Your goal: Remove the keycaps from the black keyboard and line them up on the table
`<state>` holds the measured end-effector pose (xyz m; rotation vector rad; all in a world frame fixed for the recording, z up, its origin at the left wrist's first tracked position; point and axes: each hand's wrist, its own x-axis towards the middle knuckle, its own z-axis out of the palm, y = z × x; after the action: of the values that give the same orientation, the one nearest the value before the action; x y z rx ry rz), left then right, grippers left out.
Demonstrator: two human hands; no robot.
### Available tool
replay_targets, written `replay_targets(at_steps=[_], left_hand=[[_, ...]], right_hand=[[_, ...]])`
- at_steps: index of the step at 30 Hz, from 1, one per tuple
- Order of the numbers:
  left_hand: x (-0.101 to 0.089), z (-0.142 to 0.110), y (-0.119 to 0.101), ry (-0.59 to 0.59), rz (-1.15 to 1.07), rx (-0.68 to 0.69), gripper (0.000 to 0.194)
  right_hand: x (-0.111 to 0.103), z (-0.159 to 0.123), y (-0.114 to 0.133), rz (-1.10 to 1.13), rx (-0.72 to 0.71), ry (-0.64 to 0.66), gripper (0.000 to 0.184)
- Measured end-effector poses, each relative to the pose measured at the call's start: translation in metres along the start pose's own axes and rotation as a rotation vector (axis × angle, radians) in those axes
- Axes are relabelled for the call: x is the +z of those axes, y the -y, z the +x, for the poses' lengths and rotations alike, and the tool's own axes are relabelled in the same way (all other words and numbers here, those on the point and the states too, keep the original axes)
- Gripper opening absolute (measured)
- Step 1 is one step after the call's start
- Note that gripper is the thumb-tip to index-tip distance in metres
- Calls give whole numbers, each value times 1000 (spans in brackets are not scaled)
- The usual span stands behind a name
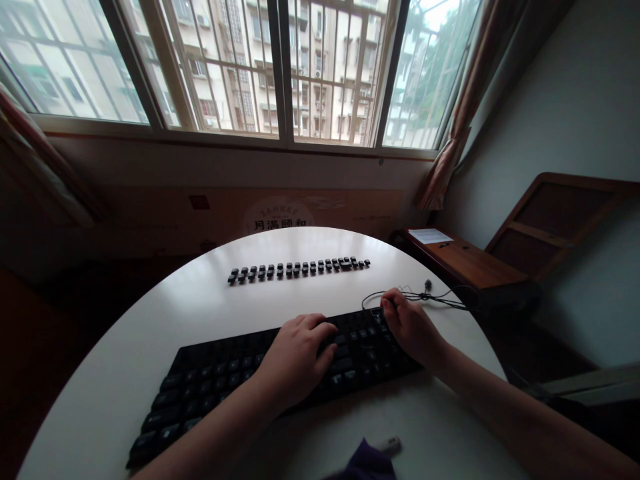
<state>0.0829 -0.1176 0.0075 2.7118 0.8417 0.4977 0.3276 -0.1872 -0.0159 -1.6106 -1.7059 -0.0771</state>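
Note:
A black keyboard [215,380] lies slanted on the round white table [200,307]. My left hand [295,357] rests on its middle with the fingers curled down onto the keys. My right hand [407,327] sits at the keyboard's far right corner, fingers closed around that edge near where the black cable [425,298] leaves it. A row of several loose black keycaps [299,268] is lined up on the table beyond the keyboard, out of touch of both hands.
A dark purple cloth [367,463] and a small pale object [390,445] lie at the near table edge. A wooden side table [465,260] with a white paper [430,235] stands at the right, next to a leaning wooden frame [555,223]. Barred windows behind.

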Motion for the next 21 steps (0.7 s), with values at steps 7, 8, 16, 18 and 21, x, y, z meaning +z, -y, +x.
replay_targets(at_steps=[7,8,16,18,21], left_hand=[[-1,0,-1,-1,0,3,25],[-1,0,-1,1,2,0,25],[1,-1,0,-9,3,6,25],[1,-1,1,-8,1,7,25],[2,-2,1,-3,-1,3,25]], right_hand=[[3,0,-2,18,2,-12,14],[3,0,-3,23,14,-14,14],[4,1,-4,5,-9,39,13],[3,0,-1,-12,-18,61,13],[2,0,1,-43,-25,100,14]])
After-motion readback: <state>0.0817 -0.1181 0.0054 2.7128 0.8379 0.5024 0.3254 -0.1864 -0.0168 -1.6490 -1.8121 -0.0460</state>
